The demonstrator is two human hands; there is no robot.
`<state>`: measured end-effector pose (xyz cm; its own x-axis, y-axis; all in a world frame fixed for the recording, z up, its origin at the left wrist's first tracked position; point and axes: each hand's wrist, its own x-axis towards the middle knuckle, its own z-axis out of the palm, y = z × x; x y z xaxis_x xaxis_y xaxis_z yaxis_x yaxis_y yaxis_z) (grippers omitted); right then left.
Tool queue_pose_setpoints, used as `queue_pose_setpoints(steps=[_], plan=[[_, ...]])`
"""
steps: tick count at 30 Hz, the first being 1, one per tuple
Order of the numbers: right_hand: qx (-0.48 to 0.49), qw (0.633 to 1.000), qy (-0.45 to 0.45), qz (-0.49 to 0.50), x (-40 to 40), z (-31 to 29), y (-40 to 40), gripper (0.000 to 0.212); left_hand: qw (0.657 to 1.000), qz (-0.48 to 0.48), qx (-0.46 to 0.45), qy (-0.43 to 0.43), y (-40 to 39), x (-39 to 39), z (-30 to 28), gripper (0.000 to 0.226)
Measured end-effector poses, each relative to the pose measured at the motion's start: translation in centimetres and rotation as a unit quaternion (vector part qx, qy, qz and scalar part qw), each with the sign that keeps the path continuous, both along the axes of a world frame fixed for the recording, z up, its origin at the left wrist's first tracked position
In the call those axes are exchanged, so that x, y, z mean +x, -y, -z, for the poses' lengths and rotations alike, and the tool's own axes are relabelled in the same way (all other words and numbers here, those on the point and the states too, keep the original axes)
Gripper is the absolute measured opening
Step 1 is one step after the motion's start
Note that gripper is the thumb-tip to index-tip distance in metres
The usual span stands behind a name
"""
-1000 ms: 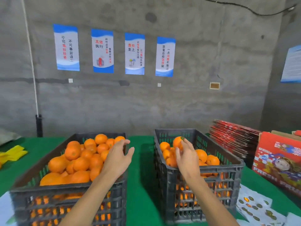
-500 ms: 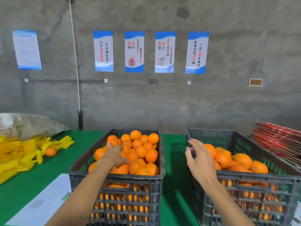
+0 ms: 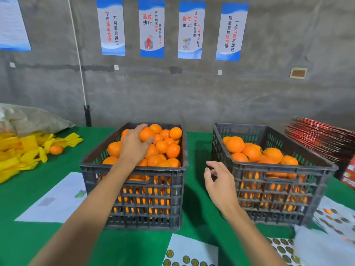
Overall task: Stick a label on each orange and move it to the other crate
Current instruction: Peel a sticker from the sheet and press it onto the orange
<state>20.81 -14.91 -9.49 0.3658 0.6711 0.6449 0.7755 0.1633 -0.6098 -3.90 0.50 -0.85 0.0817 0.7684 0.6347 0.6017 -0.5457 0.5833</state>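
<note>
Two dark plastic crates stand side by side on the green table. The left crate (image 3: 134, 173) is heaped with oranges. My left hand (image 3: 133, 144) reaches into it, and its fingers curl round one orange (image 3: 147, 133) on top of the heap. The right crate (image 3: 278, 169) holds a lower layer of oranges (image 3: 251, 152). My right hand (image 3: 221, 179) hovers in the gap between the crates, just outside the right crate's near left corner, with loosely bent fingers and nothing in it. Sheets of round labels (image 3: 186, 259) lie at the front edge.
More label sheets (image 3: 334, 219) lie at the front right. White paper (image 3: 55, 198) lies left of the left crate. Yellow net sleeves (image 3: 21, 152) and a loose orange (image 3: 56, 149) sit at far left. Red flattened cartons (image 3: 322, 137) are stacked at right.
My left hand went into the left crate and took hold of an orange on top. My right hand drew back out of the right crate and came down between the crates, holding nothing.
</note>
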Motion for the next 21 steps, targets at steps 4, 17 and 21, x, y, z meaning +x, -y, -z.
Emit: queue_pose_setpoints(steps=[4, 17, 21], plan=[[-0.046, 0.999, -0.009, -0.013, -1.5, 2.8, 1.0, 0.027, 0.985, 0.087, 0.015, 0.151, 6.1, 0.2, 2.1, 0.055], [-0.308, 0.926, 0.072, -0.207, -6.1, 14.2, 5.5, 0.035, 0.929, 0.164, -0.169, 0.285, 19.9, 0.3, 18.4, 0.052], [-0.322, 0.915, 0.090, -0.225, -6.9, 15.5, 5.8, 0.042, 0.849, 0.141, -0.361, 0.358, 20.4, -0.5, 22.9, 0.032]])
